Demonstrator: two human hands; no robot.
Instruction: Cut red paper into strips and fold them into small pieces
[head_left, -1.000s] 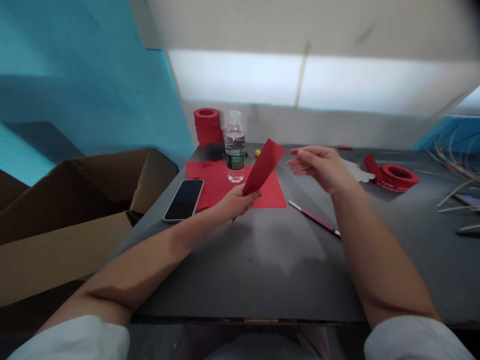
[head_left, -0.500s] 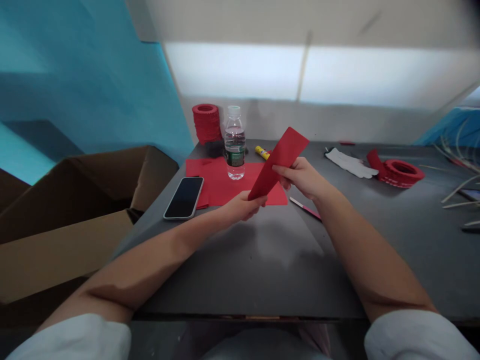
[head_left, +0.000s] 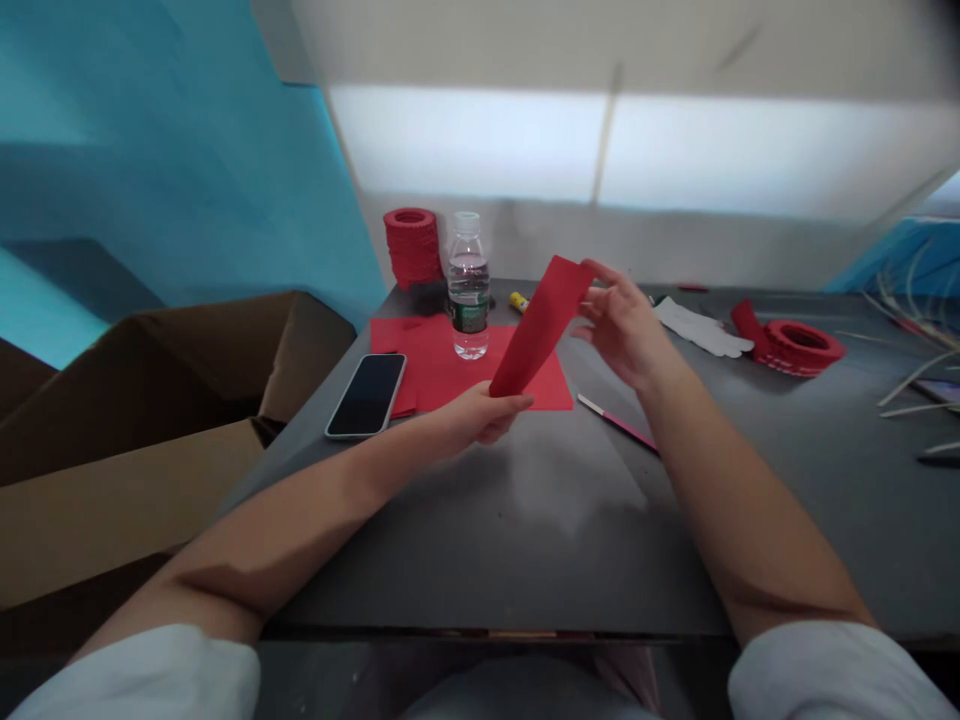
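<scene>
My left hand (head_left: 491, 412) pinches the lower end of a red paper strip (head_left: 540, 325), which slants up and to the right above the table. At the strip's upper right edge is my right hand (head_left: 619, 325), its fingers apart; one fingertip is at or just behind the corner. Beneath the strip lie red paper sheets (head_left: 442, 385). A clear water bottle (head_left: 470, 285) with a green label stands upright on them. Partly hidden behind the strip is a yellow tube (head_left: 518, 301), perhaps a glue stick. A thin pink and white tool (head_left: 619, 424) rests below my right hand.
A phone (head_left: 367, 395) lies at the left beside the sheets. Behind it stands a stack of red rings (head_left: 412, 247). To the right are a white glove (head_left: 705, 328), a red roll (head_left: 802, 347) and loose pale strands (head_left: 919, 385). An open cardboard box (head_left: 135, 470) sits left of the table (head_left: 480, 560).
My right hand has let go of the strip's middle and moved up to its top corner, fingers spreading. The strip has tipped slightly left, still in my left hand.
</scene>
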